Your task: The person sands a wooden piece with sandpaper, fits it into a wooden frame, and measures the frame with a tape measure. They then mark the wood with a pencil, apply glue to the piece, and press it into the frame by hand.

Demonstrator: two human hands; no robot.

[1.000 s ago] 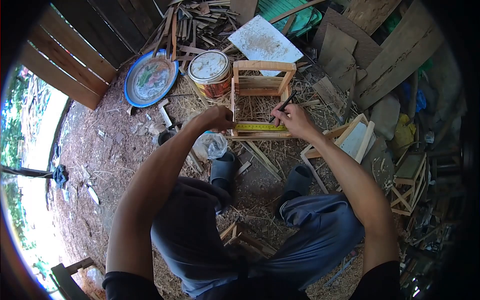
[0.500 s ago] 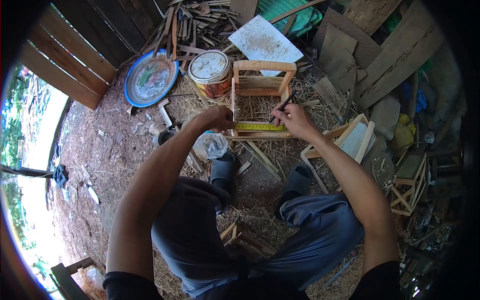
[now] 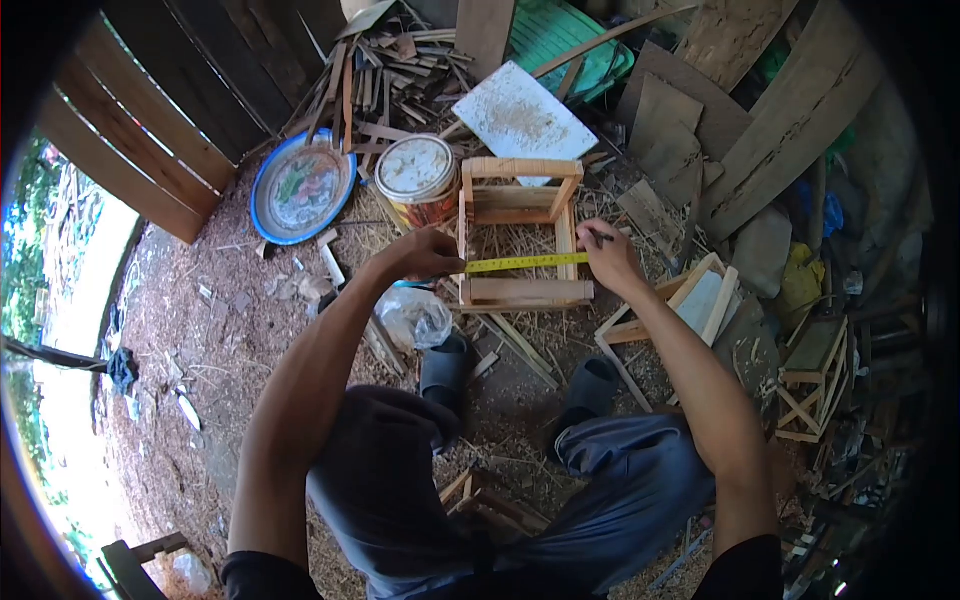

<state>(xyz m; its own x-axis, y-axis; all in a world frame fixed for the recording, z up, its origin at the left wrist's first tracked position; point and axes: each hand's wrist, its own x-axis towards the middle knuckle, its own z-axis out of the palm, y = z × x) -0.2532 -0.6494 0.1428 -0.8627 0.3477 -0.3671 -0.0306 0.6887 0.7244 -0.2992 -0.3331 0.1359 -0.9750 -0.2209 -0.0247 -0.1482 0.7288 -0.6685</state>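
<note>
Just above the center of the view, the left hand (image 3: 425, 254) pinches one end of a yellow measuring tape (image 3: 525, 263) at the left side of a wooden framework (image 3: 530, 290), while the right hand (image 3: 608, 252) closes around a dark pen (image 3: 600, 238) at the tape's other end. Gripping opposite sides probably lets the strip lie straight across the opening, with the framework standing low on the littered ground (image 3: 505, 370), between the arms, for easy reach.

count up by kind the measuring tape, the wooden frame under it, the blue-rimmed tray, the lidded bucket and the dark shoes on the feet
Measuring tape: 1
Wooden frame under it: 1
Blue-rimmed tray: 1
Lidded bucket: 1
Dark shoes: 2
Total: 6
</note>
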